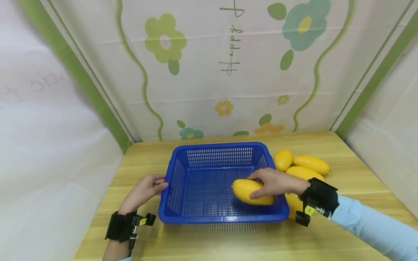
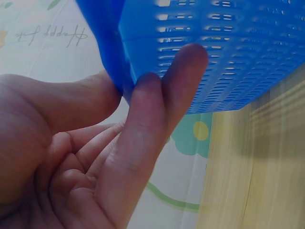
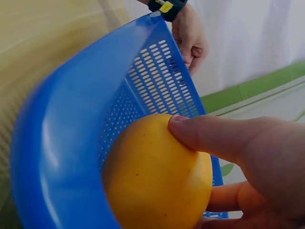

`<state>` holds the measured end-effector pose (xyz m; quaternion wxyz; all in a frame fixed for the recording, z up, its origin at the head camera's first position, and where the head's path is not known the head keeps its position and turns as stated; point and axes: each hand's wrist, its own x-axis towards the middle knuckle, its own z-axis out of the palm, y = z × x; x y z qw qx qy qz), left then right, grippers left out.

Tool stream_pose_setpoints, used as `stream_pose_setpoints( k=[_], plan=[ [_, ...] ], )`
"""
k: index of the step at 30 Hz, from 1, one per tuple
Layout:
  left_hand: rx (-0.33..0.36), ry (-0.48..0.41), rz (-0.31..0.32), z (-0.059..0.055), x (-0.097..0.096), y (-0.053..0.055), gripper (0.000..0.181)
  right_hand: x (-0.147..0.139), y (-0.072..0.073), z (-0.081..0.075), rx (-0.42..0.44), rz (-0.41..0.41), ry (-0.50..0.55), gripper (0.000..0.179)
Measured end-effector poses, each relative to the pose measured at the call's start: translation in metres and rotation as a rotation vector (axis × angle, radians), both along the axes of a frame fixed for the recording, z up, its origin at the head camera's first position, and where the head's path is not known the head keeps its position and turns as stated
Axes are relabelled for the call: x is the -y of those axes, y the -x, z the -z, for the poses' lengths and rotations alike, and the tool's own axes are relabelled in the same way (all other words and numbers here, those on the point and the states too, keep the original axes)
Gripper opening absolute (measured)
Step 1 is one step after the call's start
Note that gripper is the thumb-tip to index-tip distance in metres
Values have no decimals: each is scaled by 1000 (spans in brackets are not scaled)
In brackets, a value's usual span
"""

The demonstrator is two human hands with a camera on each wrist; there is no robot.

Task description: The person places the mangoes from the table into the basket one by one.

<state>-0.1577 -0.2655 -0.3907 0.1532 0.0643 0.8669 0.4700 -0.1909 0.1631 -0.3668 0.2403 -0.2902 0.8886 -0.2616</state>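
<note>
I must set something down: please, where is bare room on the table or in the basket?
Free: the table on the near side of the basket, and the basket's left half. Crowded: its right end, with the held fruit, and outside that, the other fruits.

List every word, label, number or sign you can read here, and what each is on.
"Happy", running sideways on the back cloth; the writing after it is unclear.
Faint letters on the left cloth: too pale to read surely.
Marks on the yellow tags at the wrist straps: too small to read.
Blue basket and held yellow fruit: no writing visible.
</note>
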Motion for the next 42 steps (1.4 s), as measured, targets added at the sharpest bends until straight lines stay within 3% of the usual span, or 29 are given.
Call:
stream_pose_setpoints(
  k=[26, 36, 42],
  plan=[
    [-11, 11, -4, 1, -3, -1, 41, 21, -10, 26, 44, -135, -92, 46],
    [-21, 48, -12, -2, 0, 2, 41, 25, -4, 28, 45, -134, -120, 47],
    [-22, 23, -21, 1, -1, 3, 40, 25, 0, 25, 68, -149, -147, 43]
  ],
)
